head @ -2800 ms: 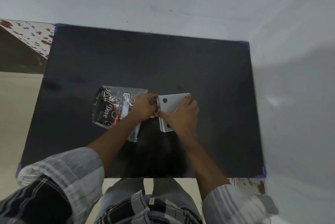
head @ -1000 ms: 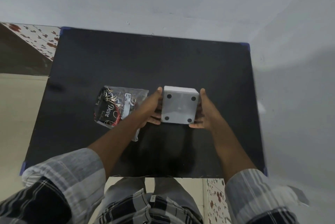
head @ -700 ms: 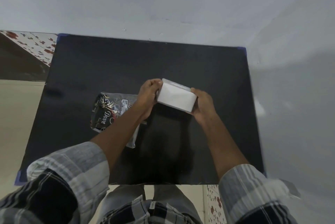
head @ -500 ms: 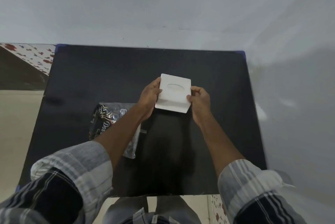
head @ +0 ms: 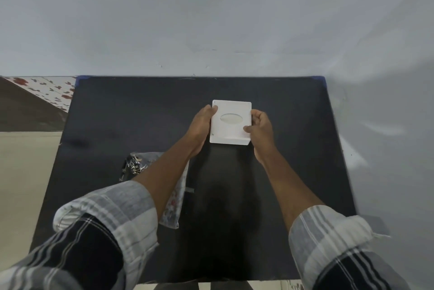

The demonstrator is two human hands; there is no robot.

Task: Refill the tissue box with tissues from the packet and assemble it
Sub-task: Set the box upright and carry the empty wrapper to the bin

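Fingers of the left hand (head: 200, 125) and right hand (head: 260, 128) were clamped on opposite sides of the tissue box (head: 230, 121), held at frame centre. It had been flipped: feet-side up a second earlier, oval slot now up. Packet (head: 150, 165) was left unopened lower left, so refilling was judged not started.

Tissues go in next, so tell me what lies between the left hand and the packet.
Nothing visible does. The left hand grips the white tissue box with the right hand; the packet lies nearer the person, partly under the left forearm.
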